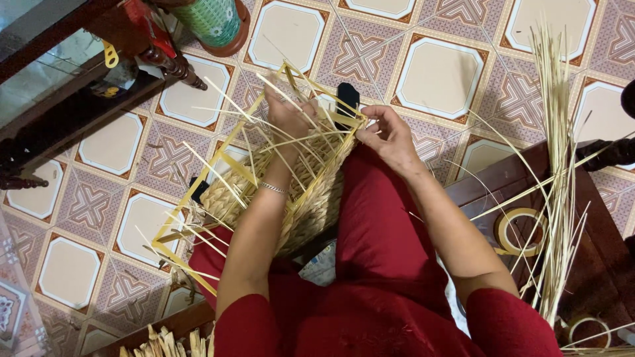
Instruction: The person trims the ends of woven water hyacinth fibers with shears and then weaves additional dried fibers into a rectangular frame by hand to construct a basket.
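I see the half-woven basket (pixel 291 178) lying on the lap, above the tiled floor (pixel 436 73). To its right, on the tabletop (pixel 595 218), lie a bundle of straw stalks (pixel 559 165) and a tape roll (pixel 521 231). A vase (pixel 213 23) stands on the floor beyond the basket.

Patterned tile floor (pixel 430 73); dark wooden table (pixel 595 218) (right side) carries tape rolls (pixel 519 231) and pale straw stalks (pixel 559 165).

Counting it up: one half-woven basket (pixel 291 192) on a yellow frame, two hands (pixel 291 116) (pixel 387 135), two tape rolls (pixel 520 231) (pixel 589 330), one bundle of loose straw stalks (pixel 559 165), one green vase (pixel 211 23).
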